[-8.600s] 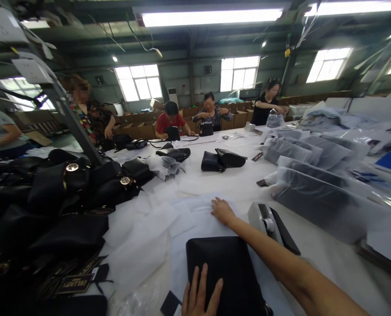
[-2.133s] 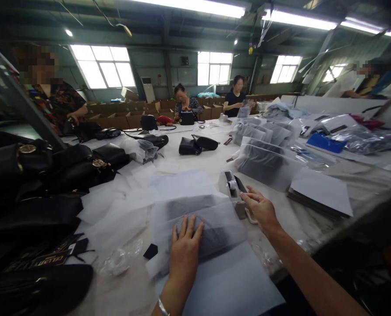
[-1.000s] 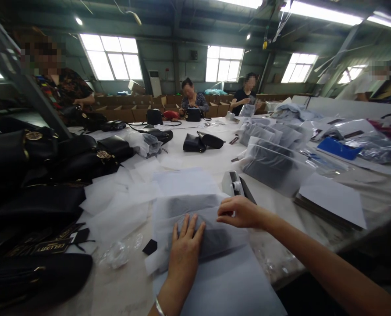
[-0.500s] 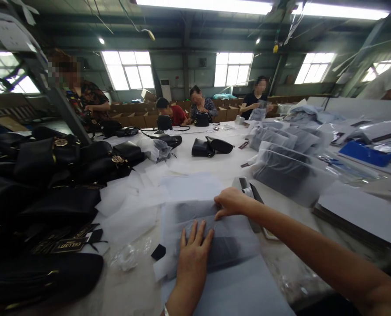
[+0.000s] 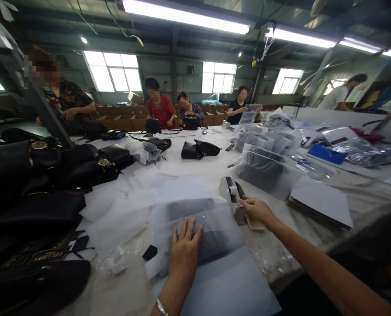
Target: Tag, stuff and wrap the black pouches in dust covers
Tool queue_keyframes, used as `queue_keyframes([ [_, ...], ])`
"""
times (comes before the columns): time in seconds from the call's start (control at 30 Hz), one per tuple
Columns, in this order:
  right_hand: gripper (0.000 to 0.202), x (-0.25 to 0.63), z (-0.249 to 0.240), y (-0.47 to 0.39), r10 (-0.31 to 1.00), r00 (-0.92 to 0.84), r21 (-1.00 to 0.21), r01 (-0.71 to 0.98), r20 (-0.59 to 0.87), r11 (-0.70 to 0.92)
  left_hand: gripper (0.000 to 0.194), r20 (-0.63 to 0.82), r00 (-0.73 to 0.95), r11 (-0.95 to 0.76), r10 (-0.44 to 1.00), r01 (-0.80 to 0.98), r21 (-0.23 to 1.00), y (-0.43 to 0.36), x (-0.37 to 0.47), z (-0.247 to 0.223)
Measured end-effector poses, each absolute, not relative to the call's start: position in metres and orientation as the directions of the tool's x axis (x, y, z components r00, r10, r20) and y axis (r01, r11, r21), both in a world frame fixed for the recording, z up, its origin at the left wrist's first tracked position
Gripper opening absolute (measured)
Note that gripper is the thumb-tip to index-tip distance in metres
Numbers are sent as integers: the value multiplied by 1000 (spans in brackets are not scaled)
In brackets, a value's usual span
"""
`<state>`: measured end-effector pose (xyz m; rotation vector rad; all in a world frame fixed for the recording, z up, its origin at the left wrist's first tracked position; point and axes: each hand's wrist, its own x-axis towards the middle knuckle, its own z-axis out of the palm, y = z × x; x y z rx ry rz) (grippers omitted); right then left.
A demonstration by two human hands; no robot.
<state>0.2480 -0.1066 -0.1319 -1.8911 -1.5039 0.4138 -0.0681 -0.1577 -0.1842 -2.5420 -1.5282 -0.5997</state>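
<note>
A dark flat item wrapped in thin translucent white paper (image 5: 215, 215) lies on white sheets (image 5: 228, 285) in front of me. My left hand (image 5: 184, 250) rests flat on the wrapping with its fingers spread. To the right of the package stands a grey tape dispenser (image 5: 228, 188). My right hand (image 5: 256, 210) is at the dispenser's near right side, its fingers bent together in a pinch. Whatever is between those fingertips is too small to make out.
Black bags (image 5: 60, 206) are heaped at the left, with loose thin paper (image 5: 116, 206) beside them. Wrapped bags (image 5: 264, 166) and a stack of white card (image 5: 320, 199) lie right. Two black pouches (image 5: 200, 149) sit mid-table. Several people are beyond.
My right hand has moved off the wrapping, rightward to the tape dispenser. My left hand stays on the package. The view has turned right, and a person in red across the table has risen.
</note>
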Motion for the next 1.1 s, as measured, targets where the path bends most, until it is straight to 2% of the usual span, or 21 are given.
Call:
queue_keyframes([
  [0.1,37,239,-140,-110,925,352,-807,582,142,-98,43,400,415,-488,817,868,96,-157,-69,-185],
  [0.3,38,211,-133,-142,843,503,-937,350,188,-1,45,398,420,-491,816,866,93,-157,-69,-184],
  [0.4,38,200,-136,-167,848,528,-994,105,51,-6,45,408,412,-488,815,868,96,-158,-69,-183],
  [0.53,38,196,-156,-182,864,467,-981,-139,-188,-138,44,401,413,-489,817,866,105,-157,-69,-184],
  [0.6,38,199,-168,-181,867,456,-979,-115,-201,-166,44,390,413,-486,823,867,108,-157,-69,-185],
  [0.73,39,211,-180,-169,868,481,-985,52,-121,-166,44,384,409,-481,827,870,108,-157,-69,-183],
  [0.93,26,237,-165,-169,905,424,-937,309,-20,-166,41,379,405,-480,832,868,128,-157,-68,-178],
  [1.0,22,241,-153,-174,923,373,-882,461,92,-99,40,368,408,-482,836,865,136,-156,-69,-175],
  [1.1,20,240,-127,-177,953,140,-709,698,269,98,41,349,413,-487,841,859,159,-154,-73,-168],
])
